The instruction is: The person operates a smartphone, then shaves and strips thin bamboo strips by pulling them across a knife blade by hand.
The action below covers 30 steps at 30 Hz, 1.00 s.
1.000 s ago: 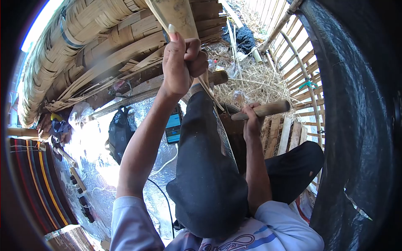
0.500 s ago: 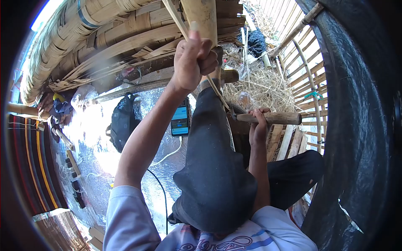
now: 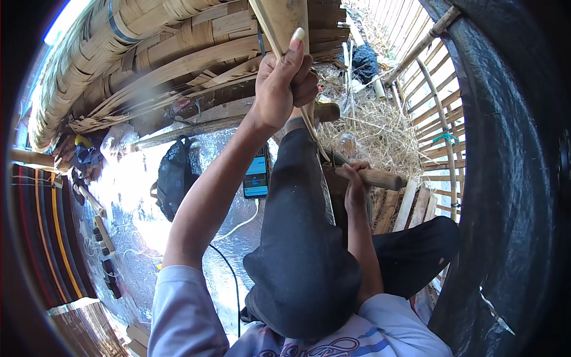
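Observation:
My left hand (image 3: 284, 89) is closed in a fist around a thin bamboo strip (image 3: 267, 27), its thumb pointing up along it. The strip slants down past my raised knee to the knife beside my shin. My right hand (image 3: 357, 187) grips a knife (image 3: 383, 179) by its thick wooden handle, which points out to the right. Most of the dark blade is hidden by my leg and the strip. Where they cross, the strip appears to touch the blade, though the exact contact is too small to tell.
A large woven bamboo basket (image 3: 89, 65) and a thick bamboo pole (image 3: 285, 24) stand ahead. On the shiny foil sheet lie a phone (image 3: 256, 177) with a cable and a black bag (image 3: 174, 175). Straw (image 3: 386, 134) and a slatted bamboo wall (image 3: 437, 113) are to the right.
My left hand has moved slightly right and down with the strip. The knife has shifted left, and its handle now tilts down more at its right end.

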Each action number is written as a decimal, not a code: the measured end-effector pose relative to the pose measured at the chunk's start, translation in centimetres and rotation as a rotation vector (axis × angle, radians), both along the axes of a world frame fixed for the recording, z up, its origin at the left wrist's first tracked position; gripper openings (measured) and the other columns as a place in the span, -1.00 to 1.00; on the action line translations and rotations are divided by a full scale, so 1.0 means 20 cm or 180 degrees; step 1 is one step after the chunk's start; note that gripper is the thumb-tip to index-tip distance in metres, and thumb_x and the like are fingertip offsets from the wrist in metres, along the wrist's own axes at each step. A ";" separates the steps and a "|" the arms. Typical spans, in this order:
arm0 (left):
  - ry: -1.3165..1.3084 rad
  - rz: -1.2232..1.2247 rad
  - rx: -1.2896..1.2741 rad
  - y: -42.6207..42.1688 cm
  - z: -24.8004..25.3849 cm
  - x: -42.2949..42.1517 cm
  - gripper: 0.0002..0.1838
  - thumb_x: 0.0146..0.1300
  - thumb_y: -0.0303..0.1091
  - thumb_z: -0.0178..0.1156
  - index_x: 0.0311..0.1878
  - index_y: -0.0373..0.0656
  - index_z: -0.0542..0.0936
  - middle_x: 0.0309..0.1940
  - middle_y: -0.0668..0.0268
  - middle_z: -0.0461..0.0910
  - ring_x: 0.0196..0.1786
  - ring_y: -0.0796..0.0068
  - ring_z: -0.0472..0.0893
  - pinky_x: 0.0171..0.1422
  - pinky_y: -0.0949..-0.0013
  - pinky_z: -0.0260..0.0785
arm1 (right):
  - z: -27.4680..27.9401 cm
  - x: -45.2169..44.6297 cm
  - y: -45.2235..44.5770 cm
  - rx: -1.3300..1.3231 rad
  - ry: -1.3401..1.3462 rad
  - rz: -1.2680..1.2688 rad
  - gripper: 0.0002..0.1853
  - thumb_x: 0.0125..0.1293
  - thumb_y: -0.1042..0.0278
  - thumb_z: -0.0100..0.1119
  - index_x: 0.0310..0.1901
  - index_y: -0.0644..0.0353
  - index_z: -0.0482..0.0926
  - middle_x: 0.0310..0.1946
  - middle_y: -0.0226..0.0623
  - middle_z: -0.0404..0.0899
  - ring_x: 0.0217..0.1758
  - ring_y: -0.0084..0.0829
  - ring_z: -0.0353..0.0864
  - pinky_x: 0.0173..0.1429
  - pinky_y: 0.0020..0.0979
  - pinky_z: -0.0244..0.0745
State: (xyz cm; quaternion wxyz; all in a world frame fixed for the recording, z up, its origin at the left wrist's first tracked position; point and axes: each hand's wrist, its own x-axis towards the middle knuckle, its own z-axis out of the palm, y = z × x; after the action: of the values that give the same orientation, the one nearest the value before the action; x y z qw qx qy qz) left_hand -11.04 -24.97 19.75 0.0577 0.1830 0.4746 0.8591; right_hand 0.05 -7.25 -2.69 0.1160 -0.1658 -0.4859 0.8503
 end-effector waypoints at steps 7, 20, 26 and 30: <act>-0.0087 -0.0183 0.0031 0.07 0.02 0.00 -0.50 0.39 -0.10 -0.02 -0.68 0.01 0.12 -0.76 0.59 -0.05 -0.74 0.73 -0.03 -0.66 0.50 -0.23 | -0.02 -0.02 0.04 0.0173 -0.0369 0.0018 -0.78 0.04 0.55 0.27 -0.43 0.09 0.38 -0.47 -0.52 0.35 -0.36 -0.65 0.33 -0.13 -0.57 0.26; -0.0286 0.0156 -0.0249 -0.01 -0.01 -0.09 -0.55 0.37 -0.13 -0.11 -0.67 0.08 0.06 -0.83 0.57 -0.08 -0.77 0.68 -0.13 -0.66 0.46 -0.31 | 0.08 -0.03 0.14 -0.0975 0.0095 -0.0556 -0.88 0.06 0.56 -0.01 -0.46 0.12 0.29 -0.55 -0.41 0.28 -0.38 -0.50 0.33 0.12 -0.32 0.29; -0.0350 0.0135 -0.0109 -0.05 -0.03 -0.06 -0.55 0.37 -0.12 -0.12 -0.67 0.07 0.06 -0.82 0.56 -0.11 -0.77 0.66 -0.15 -0.65 0.46 -0.30 | 0.14 -0.02 0.07 -0.0390 0.0644 -0.0072 -0.90 0.07 0.61 0.04 -0.50 0.19 0.37 -0.52 -0.38 0.38 -0.35 -0.52 0.39 -0.06 -0.43 0.31; -0.0297 0.0035 -0.0118 -0.01 -0.02 -0.04 -0.54 0.37 -0.12 -0.13 -0.67 0.07 0.05 -0.82 0.55 -0.12 -0.76 0.65 -0.16 -0.65 0.45 -0.30 | 0.03 0.01 0.02 0.0819 -0.0108 0.0068 -0.91 0.07 0.53 0.12 -0.49 0.21 0.40 -0.53 -0.41 0.43 -0.40 -0.59 0.40 -0.15 -0.49 0.33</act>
State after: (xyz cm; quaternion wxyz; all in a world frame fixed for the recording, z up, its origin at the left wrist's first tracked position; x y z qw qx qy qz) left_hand -11.80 -25.20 19.41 0.0785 0.1390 0.4882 0.8580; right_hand 0.35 -6.84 -2.16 0.1190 -0.1587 -0.5946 0.7792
